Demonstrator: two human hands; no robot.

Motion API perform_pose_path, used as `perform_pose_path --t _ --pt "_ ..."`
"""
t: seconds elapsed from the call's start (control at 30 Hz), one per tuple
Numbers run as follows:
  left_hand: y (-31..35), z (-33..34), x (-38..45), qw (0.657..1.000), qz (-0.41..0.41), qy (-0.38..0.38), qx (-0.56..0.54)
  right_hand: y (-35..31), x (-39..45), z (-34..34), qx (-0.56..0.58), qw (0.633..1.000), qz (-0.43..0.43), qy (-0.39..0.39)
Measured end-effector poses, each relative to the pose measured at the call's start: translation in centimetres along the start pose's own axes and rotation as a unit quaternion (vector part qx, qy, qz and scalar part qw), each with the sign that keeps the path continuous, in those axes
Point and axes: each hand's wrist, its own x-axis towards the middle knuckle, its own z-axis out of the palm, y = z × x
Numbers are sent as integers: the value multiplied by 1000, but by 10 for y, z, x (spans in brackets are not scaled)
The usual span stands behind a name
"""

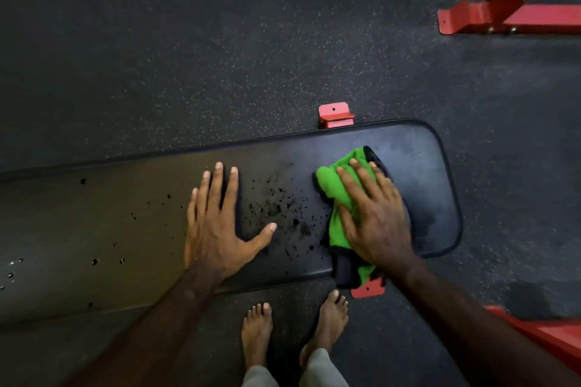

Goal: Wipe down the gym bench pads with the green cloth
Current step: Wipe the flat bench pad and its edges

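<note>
Two bare feet stand by the pad. The left hand lies flat and spread on it. Wet drops sit between the hands. The right hand presses the cloth flat near the pad's right end. The pad runs left to right.

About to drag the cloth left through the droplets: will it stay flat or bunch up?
Likely floppy: the cloth is already creased under the right hand and droops over the pad edge. It may bunch when pushed. The droplets could soak in, making it drag more.
</note>
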Motion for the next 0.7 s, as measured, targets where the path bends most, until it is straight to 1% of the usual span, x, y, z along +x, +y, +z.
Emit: perform_pose_path --t 0.03,0.07,0.1,0.13,0.17,0.2,0.23,0.27,0.3,0.33,0.37,0.4,0.43,0.47,0.5,0.57,0.6,0.63,0.67,0.7 --pt "1 0 0 1000 -3 -1 5 11 5 0 -7 1000 13 10" --pt "3 0 0 1000 -6 0 8 16 11 0 3 997 64 37" --pt "2 0 0 1000 -9 3 8 12 17 1 21 988 135 67" --pt "2 0 0 1000 -10 6 3 0 22 2 35 975 203 87" --pt "2 1 -1 1000 -10 10 -2 -18 24 5 44 962 253 93" --pt "2 0 0 1000 -11 15 -5 -37 25 7 51 958 268 88" --pt "3 1 0 1000 -13 18 -7 -51 19 10 53 967 239 69" --pt "3 1 0 1000 -15 21 -9 -61 10 14 44 983 174 36" --pt "4 1 0 1000 -16 24 -12 -63 -1 18 27 996 87 -2" --pt "4 1 -1 999 -17 25 -15 -59 -11 18 8 999 -5 -39" --pt "4 1 -1 999 -16 26 -18 -49 -15 14 -11 994 -79 -69" --pt "3 1 -1 999 -15 25 -19 -37 -14 11 -25 990 -114 -78" --pt "2 2 0 999 -15 25 -18 -26 -8 9 -30 991 -109 -69" --pt "1 3 0 999 -15 24 -15 -20 1 8 -24 997 -65 -45" --pt "0 4 0 1000 -14 21 -14 -21 10 6 -5 1000 10 -16" --pt "0 6 0 999 -13 27 -19 -45 29 11 31 988 152 25" --pt "0 7 0 999 -10 33 -23 -62 32 15 41 981 190 28" --pt "-1 8 -1 999 -9 37 -28 -76 27 19 39 982 184 17" --pt "-1 8 -1 998 -9 42 -34 -84 15 24 28 991 133 -3" --pt "-1 9 -1 998 -10 44 -39 -86 -2 26 15 998 56 -34"
